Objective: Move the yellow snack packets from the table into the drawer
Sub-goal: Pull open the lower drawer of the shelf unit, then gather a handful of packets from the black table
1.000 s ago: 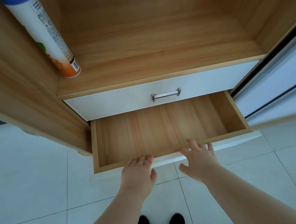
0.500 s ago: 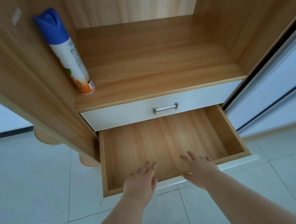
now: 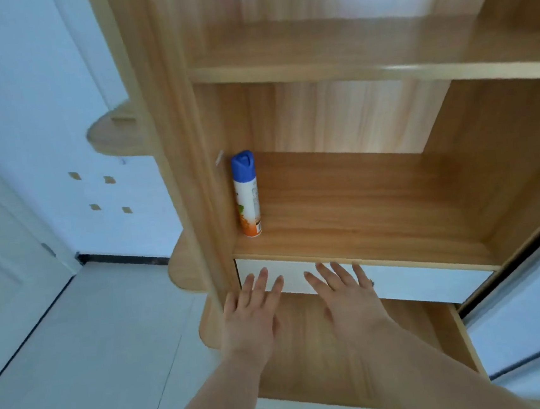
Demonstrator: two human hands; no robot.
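Observation:
The lower wooden drawer (image 3: 439, 330) of a cabinet is pulled out, and the part I can see holds nothing. My left hand (image 3: 253, 314) and my right hand (image 3: 347, 299) are stretched out above it with fingers spread, holding nothing. Their fingertips lie over the white front of the shut upper drawer (image 3: 428, 283). No yellow snack packets and no table are in view.
A spray can (image 3: 246, 195) with a blue cap stands at the left of the shelf (image 3: 362, 215) above the drawers. A higher shelf (image 3: 364, 63) sits above that. Rounded side shelves (image 3: 113, 133) stick out on the left. White door (image 3: 0, 263) and tiled floor lie left; a white sliding panel (image 3: 536, 317) is right.
The view has tilted up and to the left, bringing the higher shelves and the door into view. Both hands have risen from the drawer's front edge, fingers spread, over the upper drawer front.

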